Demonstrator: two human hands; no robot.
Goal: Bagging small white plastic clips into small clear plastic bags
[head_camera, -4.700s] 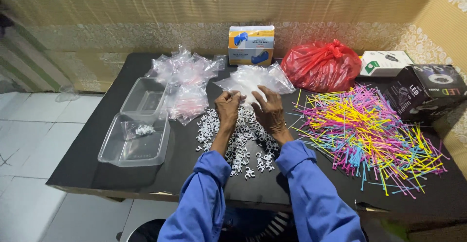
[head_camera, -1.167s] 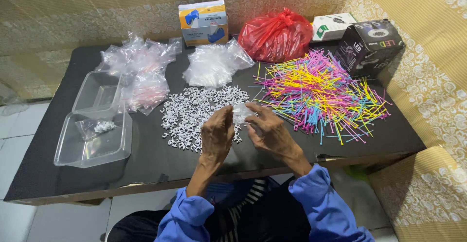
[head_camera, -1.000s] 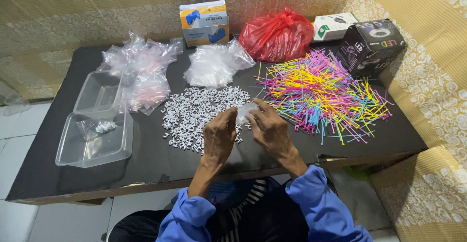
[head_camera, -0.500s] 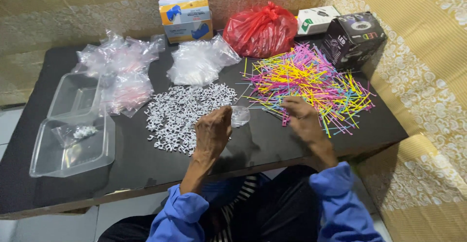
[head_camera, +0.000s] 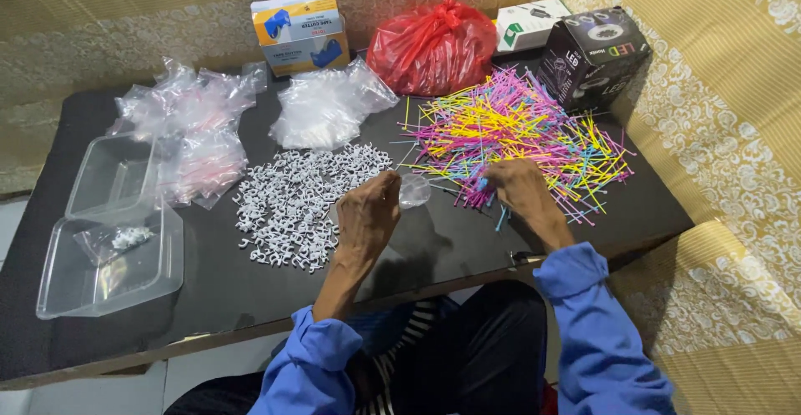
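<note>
Middle of the frame, our left hand (head_camera: pixel 367 215) has its grip pinched shut on a small clear plastic bag (head_camera: pixel 414 190), holding it just above the black counter (head_camera: pixel 209 281) between the two big piles. Our right hand (head_camera: pixel 516 186) is just right of centre at the lower edge of the heap of coloured plastic sticks (head_camera: pixel 517 127), fingers curled down onto the sticks. It looks closed on one or two of them, but the fingers hide the tips so we honestly can't tell for sure.

Just left of the left hand is the spread of small white clips (head_camera: pixel 296 202), touching nothing but the counter. Above that, toward upper centre, sits a clear bag of white stuff (head_camera: pixel 321 110), and behind it a blue and white carton (head_camera: pixel 300 30). Right of the carton there's a tied red plastic bag (head_camera: pixel 430 46), then a white box (head_camera: pixel 532 23) and a black box (head_camera: pixel 592 56) in the upper right.

Over on the left side we've got a bundle of crumpled clear bags (head_camera: pixel 192 131), and below it an open clear hinged container (head_camera: pixel 108 231) with a little bag of clips (head_camera: pixel 121 240) inside its lower half.
</note>
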